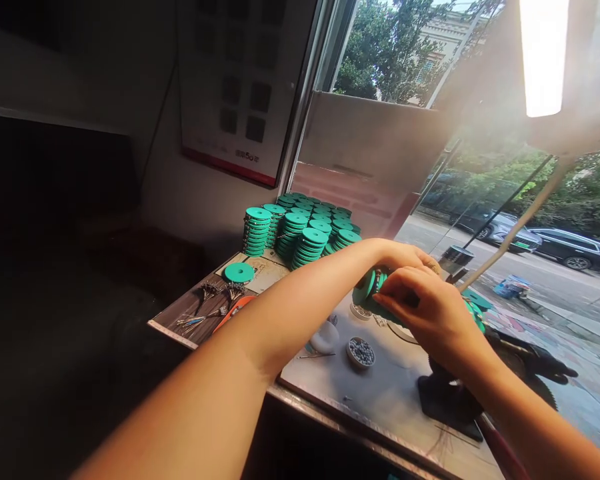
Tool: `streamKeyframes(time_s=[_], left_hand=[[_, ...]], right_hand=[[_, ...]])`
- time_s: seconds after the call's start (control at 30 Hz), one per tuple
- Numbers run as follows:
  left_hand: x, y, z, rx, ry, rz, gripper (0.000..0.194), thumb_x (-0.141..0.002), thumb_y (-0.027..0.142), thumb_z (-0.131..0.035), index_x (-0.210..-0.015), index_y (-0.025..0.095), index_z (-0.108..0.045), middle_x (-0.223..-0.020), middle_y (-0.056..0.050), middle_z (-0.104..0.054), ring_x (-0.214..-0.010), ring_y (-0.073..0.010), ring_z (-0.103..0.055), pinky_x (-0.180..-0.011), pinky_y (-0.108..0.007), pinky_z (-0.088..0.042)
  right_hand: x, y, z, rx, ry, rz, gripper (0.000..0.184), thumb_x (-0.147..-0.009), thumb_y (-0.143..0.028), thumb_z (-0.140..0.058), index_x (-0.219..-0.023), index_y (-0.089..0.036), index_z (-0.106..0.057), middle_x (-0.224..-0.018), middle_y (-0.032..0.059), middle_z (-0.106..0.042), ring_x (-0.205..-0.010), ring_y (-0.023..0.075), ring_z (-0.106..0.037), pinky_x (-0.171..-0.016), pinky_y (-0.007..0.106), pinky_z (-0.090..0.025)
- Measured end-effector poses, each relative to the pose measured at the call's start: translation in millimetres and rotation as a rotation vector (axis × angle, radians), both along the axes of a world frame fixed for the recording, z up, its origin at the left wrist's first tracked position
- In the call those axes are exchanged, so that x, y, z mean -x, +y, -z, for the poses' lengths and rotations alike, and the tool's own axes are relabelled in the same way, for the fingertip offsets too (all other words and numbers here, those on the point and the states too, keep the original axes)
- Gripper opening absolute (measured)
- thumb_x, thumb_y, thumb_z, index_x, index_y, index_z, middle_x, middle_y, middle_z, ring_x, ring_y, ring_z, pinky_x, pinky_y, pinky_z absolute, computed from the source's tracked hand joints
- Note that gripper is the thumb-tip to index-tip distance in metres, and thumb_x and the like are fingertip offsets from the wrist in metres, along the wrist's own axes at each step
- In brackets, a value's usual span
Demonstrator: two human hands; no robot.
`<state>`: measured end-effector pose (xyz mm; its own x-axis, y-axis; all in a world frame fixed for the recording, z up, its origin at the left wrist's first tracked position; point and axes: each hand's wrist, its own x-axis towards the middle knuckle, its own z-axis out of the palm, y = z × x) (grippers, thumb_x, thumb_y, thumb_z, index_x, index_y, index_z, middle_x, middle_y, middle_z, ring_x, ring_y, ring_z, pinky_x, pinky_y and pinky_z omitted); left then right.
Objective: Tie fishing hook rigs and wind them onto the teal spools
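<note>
Both my hands meet over the right middle of a small worktable. My left hand reaches across from the left and curls around a green round spool standing on edge. My right hand comes from the lower right with its fingers pinched against the same spool. More green pieces show behind my right hand. What the fingertips pinch on the spool is too small to make out.
Stacks of green spools fill the table's far left corner, with a single spool lying flat in front. Small hooks, orange-handled scissors, a dish of grey beads and a black tool lie nearby. A window is behind.
</note>
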<state>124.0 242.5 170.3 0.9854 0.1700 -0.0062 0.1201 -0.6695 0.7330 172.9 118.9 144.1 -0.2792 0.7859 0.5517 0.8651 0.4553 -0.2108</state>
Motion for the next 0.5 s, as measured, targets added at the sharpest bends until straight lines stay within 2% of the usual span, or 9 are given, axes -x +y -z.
streamKeyframes(time_s=[0.13, 0.23, 0.3, 0.37, 0.43, 0.5], left_hand=[[0.2, -1.6, -6.4, -0.127, -0.071, -0.177, 0.010, -0.075, 0.012, -0.054, -0.083, 0.014, -0.059, -0.084, 0.001, -0.062, -0.078, -0.0126, -0.057, -0.073, -0.028, -0.046], [19.5, -11.6, -14.2, -0.241, -0.287, -0.440, 0.019, -0.076, 0.012, -0.047, -0.091, 0.017, -0.056, -0.096, 0.001, -0.060, -0.092, -0.0127, -0.053, -0.084, -0.025, -0.039], [41.0, -21.1, -10.7, -0.297, -0.425, -0.630, 0.027, -0.082, 0.017, -0.034, -0.102, 0.018, -0.051, -0.106, -0.003, -0.055, -0.101, -0.0146, -0.048, -0.089, -0.029, -0.035], [63.7, -31.4, 3.0, -0.321, -0.493, -0.769, 0.031, -0.083, 0.019, -0.025, -0.103, 0.016, -0.049, -0.100, -0.006, -0.056, -0.096, -0.0175, -0.049, -0.087, -0.034, -0.035], [81.1, -41.7, 23.2, -0.314, -0.501, -0.831, 0.027, -0.082, 0.022, -0.032, -0.100, 0.015, -0.050, -0.084, -0.005, -0.058, -0.083, -0.0191, -0.052, -0.079, -0.035, -0.038], [90.0, -51.2, 42.8, -0.283, -0.485, -0.822, 0.028, -0.081, 0.022, -0.032, -0.103, 0.014, -0.049, -0.073, -0.003, -0.057, -0.073, -0.0178, -0.053, -0.072, -0.032, -0.041]], right_hand=[[3.5, -0.7, 1.2, -0.097, -0.011, -0.033, 0.013, -0.074, -0.025, -0.053, -0.062, -0.021, -0.050, -0.062, 0.0021, -0.054, -0.062, 0.0191, -0.049, -0.057, 0.031, -0.039], [-15.6, -16.8, -9.4, -0.199, 0.119, -0.036, 0.010, -0.075, -0.032, -0.052, -0.073, -0.021, -0.053, -0.073, 0.0027, -0.057, -0.070, 0.0197, -0.052, -0.064, 0.032, -0.041], [-46.2, -32.9, -17.1, -0.313, 0.296, 0.160, 0.015, -0.073, -0.038, -0.053, -0.077, -0.024, -0.056, -0.079, 0.0019, -0.059, -0.073, 0.0201, -0.054, -0.070, 0.033, -0.041], [-88.6, -48.8, -17.5, -0.364, 0.461, 0.438, 0.021, -0.068, -0.045, -0.051, -0.074, -0.026, -0.056, -0.074, 0.0011, -0.059, -0.072, 0.0219, -0.056, -0.072, 0.036, -0.041], [-135.6, -61.7, -5.7, -0.260, 0.473, 0.608, 0.027, -0.061, -0.050, -0.048, -0.071, -0.026, -0.057, -0.074, 0.0027, -0.061, -0.078, 0.0258, -0.056, -0.076, 0.039, -0.040], [-178.6, -70.4, 17.9, -0.081, 0.425, 0.730, 0.035, -0.057, -0.054, -0.045, -0.072, -0.026, -0.058, -0.080, 0.0054, -0.062, -0.077, 0.0288, -0.056, -0.071, 0.041, -0.042]])
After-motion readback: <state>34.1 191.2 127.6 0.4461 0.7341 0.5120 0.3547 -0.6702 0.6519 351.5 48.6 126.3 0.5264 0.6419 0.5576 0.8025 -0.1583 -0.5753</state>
